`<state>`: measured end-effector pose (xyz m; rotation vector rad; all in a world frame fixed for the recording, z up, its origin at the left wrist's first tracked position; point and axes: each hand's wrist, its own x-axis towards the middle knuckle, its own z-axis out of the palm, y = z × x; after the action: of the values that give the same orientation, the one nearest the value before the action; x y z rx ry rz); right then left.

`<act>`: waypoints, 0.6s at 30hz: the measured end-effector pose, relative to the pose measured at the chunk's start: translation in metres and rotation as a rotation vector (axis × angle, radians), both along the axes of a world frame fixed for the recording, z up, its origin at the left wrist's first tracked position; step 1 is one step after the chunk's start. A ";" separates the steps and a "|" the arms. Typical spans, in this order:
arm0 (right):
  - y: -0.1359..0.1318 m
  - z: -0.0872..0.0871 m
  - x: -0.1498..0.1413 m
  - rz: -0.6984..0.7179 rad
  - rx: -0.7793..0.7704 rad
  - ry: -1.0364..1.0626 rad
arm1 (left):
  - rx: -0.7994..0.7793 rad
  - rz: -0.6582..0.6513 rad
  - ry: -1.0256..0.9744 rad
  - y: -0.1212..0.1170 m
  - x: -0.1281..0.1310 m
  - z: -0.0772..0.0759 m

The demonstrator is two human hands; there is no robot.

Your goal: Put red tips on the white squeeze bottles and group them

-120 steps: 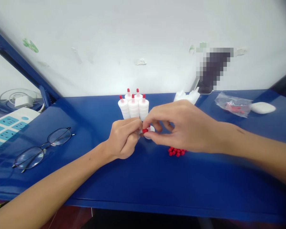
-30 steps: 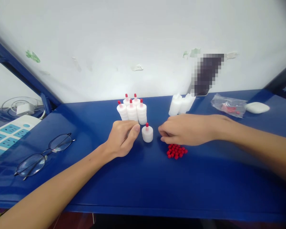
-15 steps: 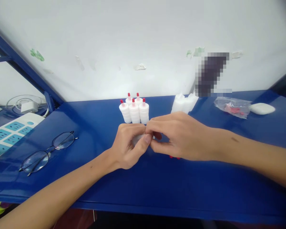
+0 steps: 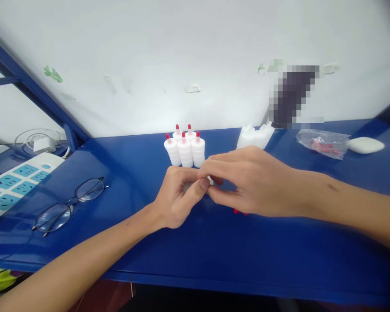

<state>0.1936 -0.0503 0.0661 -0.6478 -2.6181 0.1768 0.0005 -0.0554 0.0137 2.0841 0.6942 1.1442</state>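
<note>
My left hand [image 4: 182, 195] is wrapped round a small white plastic bottle [image 4: 189, 187], which lies tilted toward the right and is mostly hidden by the fingers. At the bottle's right end, the fingertips of my right hand [image 4: 243, 182] close in a pinch, meeting my left thumb. A bit of white shows between them, but the exact part they grip is hidden. Just behind the hands stand several white squeeze bottles [image 4: 185, 152] with red-tipped nozzles, upright in a tight group. Small red pieces [image 4: 240, 212] lie on the table under my right hand.
More white bottles [image 4: 255, 136] stand behind my right hand, partly covered. On the blue table [image 4: 214, 260] are a clear bag of red pieces [image 4: 325, 145] and a white rounded object [image 4: 365, 145] at right, eyeglasses [image 4: 73, 201] and a power strip [image 4: 22, 182] at left.
The view has shifted slightly. Both hands stay together on the bottle, and a little more white now shows between the fingertips of my right hand.
</note>
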 end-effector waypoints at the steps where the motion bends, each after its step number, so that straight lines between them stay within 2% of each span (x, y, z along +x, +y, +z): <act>1: 0.000 0.000 0.000 -0.002 0.027 -0.005 | -0.010 0.001 0.001 -0.001 0.000 0.001; 7: -0.002 -0.002 0.001 -0.037 0.143 -0.042 | 0.008 0.008 -0.001 0.000 0.001 0.004; 13: -0.002 -0.003 0.000 -0.064 0.168 -0.118 | -0.029 -0.003 0.032 0.002 0.000 0.003; 18: -0.001 -0.002 0.000 -0.026 0.172 -0.155 | -0.113 -0.041 -0.016 0.001 0.002 0.006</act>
<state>0.1931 -0.0517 0.0645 -0.6577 -2.7317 -0.1092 0.0027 -0.0542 0.0192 1.9837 0.6894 1.0733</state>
